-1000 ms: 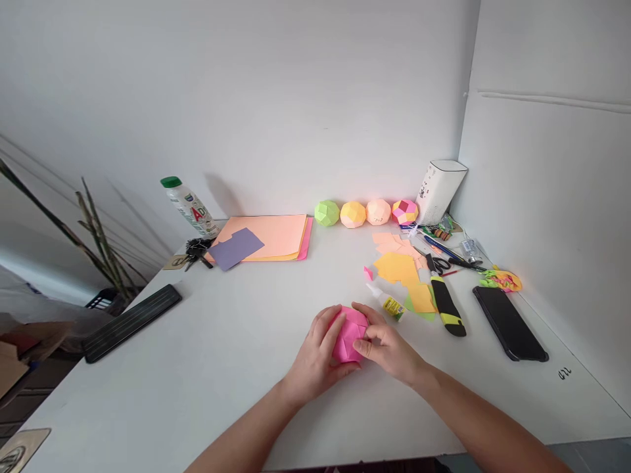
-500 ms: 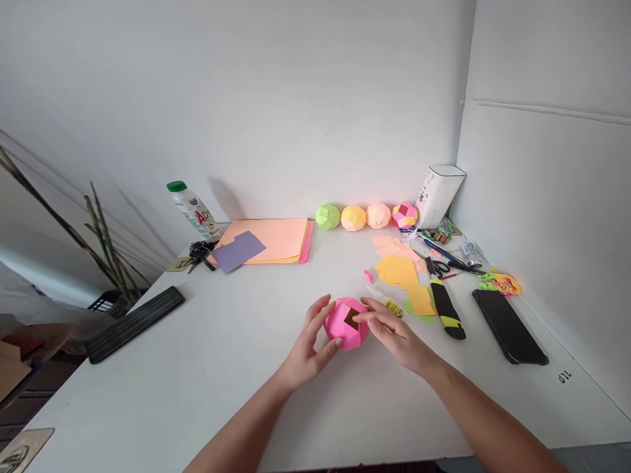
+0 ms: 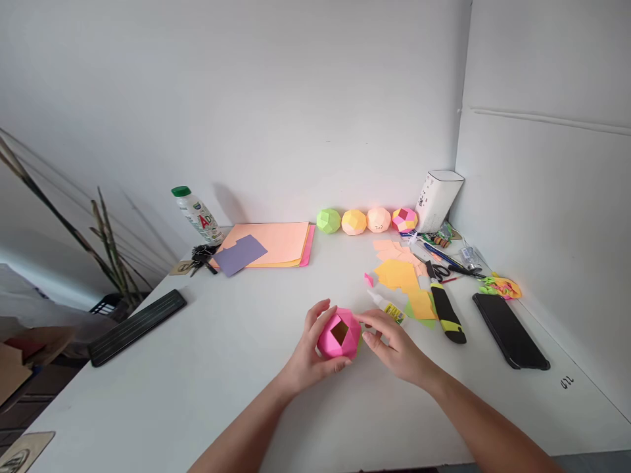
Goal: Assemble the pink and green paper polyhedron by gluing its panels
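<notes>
A pink faceted paper ball (image 3: 351, 338) with a square opening, dark inside, rests in my left hand (image 3: 313, 351). The fingers of that hand curl over its left side and the thumb presses its lower front. My right hand (image 3: 392, 341) is at the ball's right side, index finger stretched to its edge and thumb apart; I cannot tell whether the fingertips touch it. Just behind that hand lies a white glue tube (image 3: 378, 300) with a yellow label. A small pink paper scrap (image 3: 369, 280) lies beyond the ball.
Four paper balls line the wall, including a green one (image 3: 328, 221). Orange paper pieces (image 3: 397, 272), a utility knife (image 3: 446, 312), scissors (image 3: 440, 270) and a phone (image 3: 510, 332) lie right. Left are paper sheets (image 3: 280, 240), keys (image 3: 202, 256), a bottle (image 3: 197, 213) and a black bar (image 3: 138, 326).
The ball has turned and shifted slightly left and down with my left hand, so its opening shows fully. My right index finger has come off the opening to the ball's right edge.
</notes>
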Motion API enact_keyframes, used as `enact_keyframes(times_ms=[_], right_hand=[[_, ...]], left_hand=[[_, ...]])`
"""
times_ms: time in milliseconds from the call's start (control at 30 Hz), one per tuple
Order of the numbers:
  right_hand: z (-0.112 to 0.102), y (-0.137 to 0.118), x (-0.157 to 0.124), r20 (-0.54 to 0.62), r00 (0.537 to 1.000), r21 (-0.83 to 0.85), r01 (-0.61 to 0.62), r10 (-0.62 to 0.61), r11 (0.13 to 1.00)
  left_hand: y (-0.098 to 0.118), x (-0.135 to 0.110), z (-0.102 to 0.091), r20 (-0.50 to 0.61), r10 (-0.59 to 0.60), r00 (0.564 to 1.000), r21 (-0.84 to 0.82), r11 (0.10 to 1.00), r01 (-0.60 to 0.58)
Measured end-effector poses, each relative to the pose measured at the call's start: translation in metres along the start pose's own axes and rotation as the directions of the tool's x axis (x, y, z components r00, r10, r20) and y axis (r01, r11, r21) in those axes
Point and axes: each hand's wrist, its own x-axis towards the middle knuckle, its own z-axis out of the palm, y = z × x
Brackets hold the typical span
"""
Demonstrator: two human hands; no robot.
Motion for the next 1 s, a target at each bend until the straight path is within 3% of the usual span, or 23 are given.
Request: enact_keyframes(times_ms=[133, 267, 400, 533, 667, 800, 1000], right_hand=[[0.002, 0.003, 0.001, -0.067, 0.998, -0.006, 0.009, -0.009, 1.000], [0.002, 0.006, 0.004, -0.158, 0.987, -0.021, 0.017, -0.020, 1.000], [0.001, 0.005, 0.004, -0.246, 0.942, -0.172, 0.190, -0.229, 0.966], [-0.003, -0.003, 0.000, -0.094, 0.886, -0.350, 0.397, -0.453, 0.849], [-0.006, -0.010, -0.005, 0.049, 0.822, -0.453, 0.524, -0.567, 0.721], [-0.006, -0.012, -0.005, 0.146, 0.814, -0.510, 0.548, -0.562, 0.663], [0.000, -0.008, -0.005, 0.258, 0.816, -0.569, 0.561, -0.517, 0.602]], left_hand=[[0.004, 0.001, 0.000, 0.034, 0.051, 0.998, -0.046, 0.998, -0.050], [0.009, 0.002, 0.000, 0.076, 0.021, 0.997, -0.074, 0.997, -0.015], [0.015, 0.001, 0.001, 0.110, 0.013, 0.994, -0.031, 0.999, -0.009], [0.018, -0.002, 0.002, 0.136, 0.094, 0.986, 0.088, 0.990, -0.107], [0.018, -0.003, 0.002, 0.143, 0.218, 0.965, 0.274, 0.928, -0.250], [0.019, -0.001, 0.001, 0.172, 0.310, 0.935, 0.383, 0.853, -0.353], [0.021, 0.001, 0.003, 0.182, 0.357, 0.916, 0.432, 0.808, -0.401]])
